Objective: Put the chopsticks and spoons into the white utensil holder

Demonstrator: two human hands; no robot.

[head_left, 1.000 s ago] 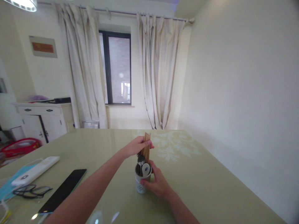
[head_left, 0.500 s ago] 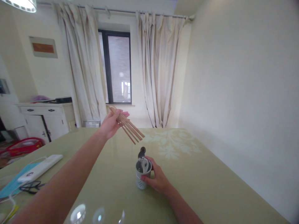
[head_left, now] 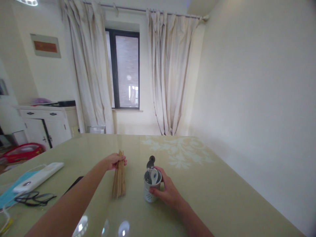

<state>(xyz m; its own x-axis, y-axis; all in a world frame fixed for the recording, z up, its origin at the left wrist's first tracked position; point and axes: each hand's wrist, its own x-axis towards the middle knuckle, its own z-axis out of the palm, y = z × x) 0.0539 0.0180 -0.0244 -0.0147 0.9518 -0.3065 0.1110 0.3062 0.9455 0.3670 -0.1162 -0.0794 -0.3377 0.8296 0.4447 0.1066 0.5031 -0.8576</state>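
A bundle of several wooden chopsticks (head_left: 119, 179) is gripped near its far end by my left hand (head_left: 116, 160), low over the table to the left of the holder. Their near ends point toward me. My right hand (head_left: 166, 187) is wrapped around the right side of a pale utensil holder (head_left: 148, 195) with small holes in its wall, standing upright on the table. Inside the holder are a metal spoon (head_left: 150, 165), a white spoon with a blue mark (head_left: 154, 176) and a utensil with a dark round end (head_left: 152, 159).
On the glossy green table (head_left: 222, 197), at left, lie a white power strip-like device (head_left: 38, 177), a blue face mask (head_left: 10, 194), black eyeglasses (head_left: 36, 198) and a cable. A dark flat object (head_left: 74, 184) is partly behind my left forearm. A white wall (head_left: 259, 98) borders the right.
My left hand has lowered the chopsticks from above the table and turned them from slanting right to pointing toward me. My right hand stays on the holder.
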